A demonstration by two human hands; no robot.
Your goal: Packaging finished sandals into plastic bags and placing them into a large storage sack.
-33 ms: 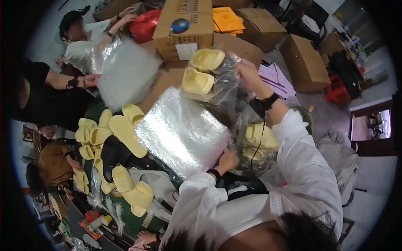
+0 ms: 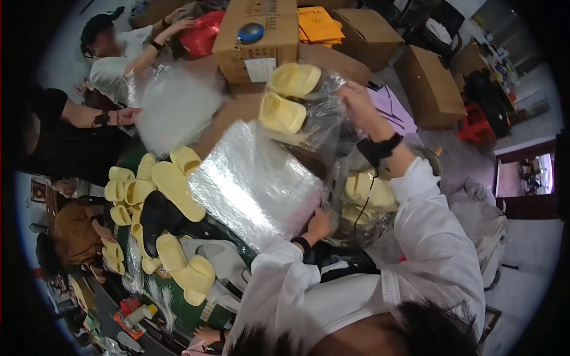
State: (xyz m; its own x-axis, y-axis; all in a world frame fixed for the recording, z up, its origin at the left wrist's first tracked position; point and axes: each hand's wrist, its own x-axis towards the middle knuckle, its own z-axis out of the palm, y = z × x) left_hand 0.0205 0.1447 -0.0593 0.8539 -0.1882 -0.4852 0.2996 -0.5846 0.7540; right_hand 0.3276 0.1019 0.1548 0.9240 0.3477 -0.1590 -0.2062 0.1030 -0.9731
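My right hand [image 2: 357, 104] is closed on the gathered end of a clear plastic bag [image 2: 331, 113]. A pair of pale yellow slippers [image 2: 284, 113] hangs at the bag's left side, held up off the surface. Below it lies a shiny stack of clear plastic bags [image 2: 249, 184]. My left hand [image 2: 319, 225] is at the lower right edge of that stack, fingers closed round its corner; the fingertips are partly hidden. To the right, more yellow slippers in clear plastic [image 2: 369, 188] lie beside my right forearm.
Loose yellow slippers [image 2: 178, 184] and a black slipper [image 2: 159, 219] pile up at left. A co-worker's hand [image 2: 126, 115] holds a blurred clear plastic sheet [image 2: 178, 110]. A carton [image 2: 252, 47] with a blue tape roll [image 2: 250, 33] stands ahead, near a red bag [image 2: 202, 34] and orange packets [image 2: 319, 26].
My right hand has shifted slightly to the right and down with the bag, and the slippers in it have tilted a little. My left hand stays at the stack.
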